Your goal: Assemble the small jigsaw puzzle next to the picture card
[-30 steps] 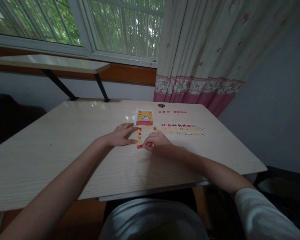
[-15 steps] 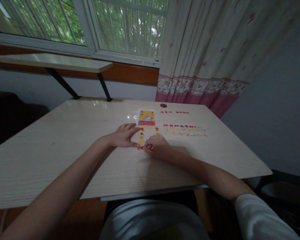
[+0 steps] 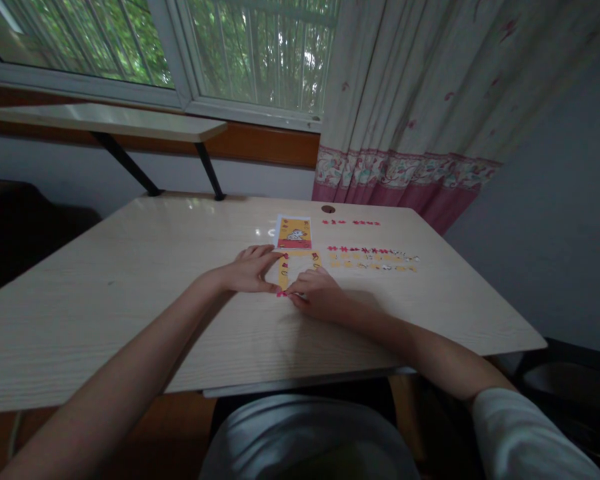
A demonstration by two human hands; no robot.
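Note:
A partly joined jigsaw frame of yellow puzzle pieces [image 3: 283,273] lies on the desk. My left hand [image 3: 253,270] rests along its left side, thumb and forefinger spread apart, the thumb tip near the lower left corner. At that corner is a red puzzle piece [image 3: 281,294]. My right hand [image 3: 320,293] is curled over the lower right of the frame, with its thumb and forefinger closed at the red piece. Its palm hides part of the frame. Just above the frame lies the picture card [image 3: 295,233], with a white dog on yellow and red.
Loose red pieces [image 3: 365,223] lie at the back right. Nearer are rows of red, white and yellow loose pieces [image 3: 373,257]. A raised shelf [image 3: 110,120] stands at the back left, a curtain [image 3: 405,167] hangs behind, and a cable hole [image 3: 329,209] pierces the wooden desk [image 3: 130,300].
My right fingers have shifted slightly left, with the forefinger straighter and lower against the red piece. My left hand has stayed nearly in place. The view has moved a little.

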